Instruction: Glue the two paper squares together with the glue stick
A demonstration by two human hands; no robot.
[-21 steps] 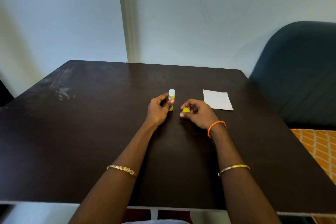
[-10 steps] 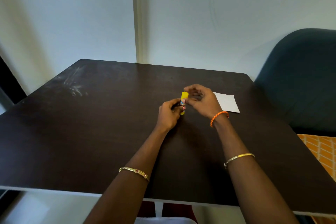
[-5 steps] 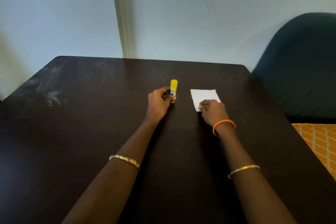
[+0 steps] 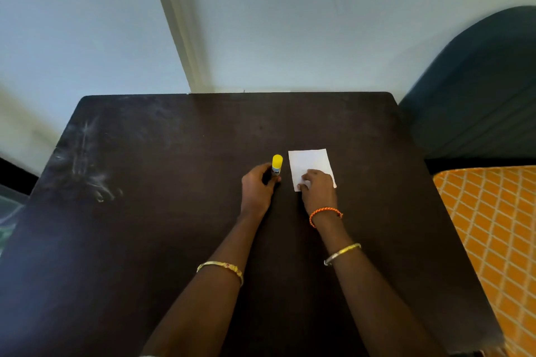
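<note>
Pale blue-grey wall (image 4: 290, 23) fills the whole top half, with a cream trim strip running down it, and below that sits a dark brown tabletop (image 4: 145, 240) with some whitish scuffs on its far left. Off to the right there's a dark teal chair back (image 4: 478, 90) and an orange cushion with a white lattice pattern (image 4: 493, 240). Both forearms reach in from the bottom edge, each with a gold bangle. Right hand (image 4: 319, 190), orange thread bracelet on the wrist, is pressed down flat on the near corner of the white paper square (image 4: 309, 161), fingers curled a bit. I can only make out one sheet. Left hand (image 4: 256, 187) is wrapped around the glue stick (image 4: 276, 165), holding it upright just left of the paper, yellow cap on
</note>
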